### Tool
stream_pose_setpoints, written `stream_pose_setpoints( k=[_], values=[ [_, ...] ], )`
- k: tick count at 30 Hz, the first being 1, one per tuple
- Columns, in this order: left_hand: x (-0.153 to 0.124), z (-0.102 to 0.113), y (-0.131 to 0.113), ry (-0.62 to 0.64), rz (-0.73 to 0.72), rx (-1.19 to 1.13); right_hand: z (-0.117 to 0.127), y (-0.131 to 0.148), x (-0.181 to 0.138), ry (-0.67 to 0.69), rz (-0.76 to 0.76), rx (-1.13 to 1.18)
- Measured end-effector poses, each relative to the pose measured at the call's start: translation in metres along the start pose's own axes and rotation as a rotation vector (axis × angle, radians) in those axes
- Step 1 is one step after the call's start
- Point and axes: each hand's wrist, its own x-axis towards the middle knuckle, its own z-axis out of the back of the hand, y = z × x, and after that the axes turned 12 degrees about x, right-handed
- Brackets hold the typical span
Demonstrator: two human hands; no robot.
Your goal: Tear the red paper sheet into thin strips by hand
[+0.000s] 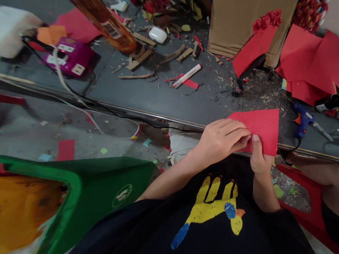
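Left hand (221, 138): fingers curled, closed at the tips on the lower left part of a red sheet (266, 128). Its thumb is mostly hidden, so can't call the exact grip. Right hand (260, 158): thumb flat on the face near the lower edge, fingers out of sight behind, so it reads as a pinch. Fingertips of the two nearly meet. Sheet sits in front of the torso, at the near edge of the bench (160, 97); can't tell if it touches.

Handling, my read: very light, stiff paper or thin card, dry, low slip. Should take a crease easily and keep it; likely to tear or buckle if tugged. There are faint marks or wrinkles by the fingertips. Best hold: flat thumb-and-finger pinch at the edges, one hand each side, easy on the middle.

Just right of the hands: blue glue gun (302, 119) on the bench. Beyond it, more red sheets (310, 59). Ahead: a red strip with a crumpled top (254, 49) leaning on a cardboard box (227, 20). Ahead-left: white marker (187, 76), then cardboard scraps (141, 59) and a bottle (112, 28). Left, below bench level: green bin (101, 188).
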Motion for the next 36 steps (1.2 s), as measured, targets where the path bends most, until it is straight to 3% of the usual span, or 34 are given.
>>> stream_pose_setpoints(
  k=[9, 20, 30, 36],
  values=[
    [0.002, 0.003, -0.004, 0.075, 0.164, -0.140, -0.002, 0.004, 0.006, 0.044, 0.010, 0.006],
    [0.002, 0.009, 0.004, 0.124, -0.072, 0.001, 0.006, -0.003, 0.004, 0.041, 0.057, -0.035],
    [0.003, 0.006, 0.000, 0.085, -0.028, -0.034, 0.004, 0.005, 0.007, 0.052, 0.100, -0.022],
    [0.002, 0.006, 0.000, 0.133, 0.049, -0.106, 0.004, 0.009, 0.006, 0.066, 0.089, -0.029]
  ],
)
